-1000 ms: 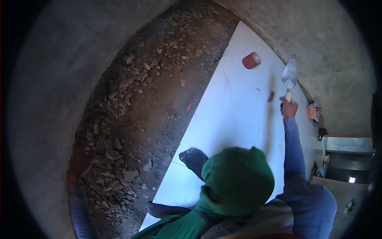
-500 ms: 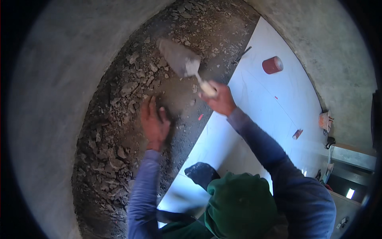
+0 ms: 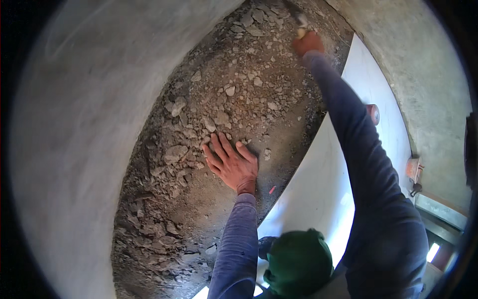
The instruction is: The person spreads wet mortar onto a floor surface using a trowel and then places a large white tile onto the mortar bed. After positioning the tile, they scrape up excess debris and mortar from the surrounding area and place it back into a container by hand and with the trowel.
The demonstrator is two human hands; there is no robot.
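Observation:
My left hand (image 3: 230,164) lies spread on a dirt floor strewn with grey rubble (image 3: 176,153), fingertips touching small broken pieces. Near the top of the view, my right hand (image 3: 307,44) grips the pale handle of a trowel (image 3: 298,17), whose blurred blade points up and left over the rubble by the far corner. A small red scrap (image 3: 272,190) rests on the dirt to the right of my left wrist.
Plastered walls (image 3: 69,124) border both sides. White flooring (image 3: 303,187) runs along the right, bearing a red cylinder (image 3: 373,114) partly behind my right arm. An orange container (image 3: 413,168) stands by the right wall. Green fabric (image 3: 298,264) and something dark (image 3: 265,246) occupy the lower middle.
My right hand swung the trowel from over the white flooring onto the rubble, then up to the far end. My left hand moved from the left wall edge inward onto the dirt.

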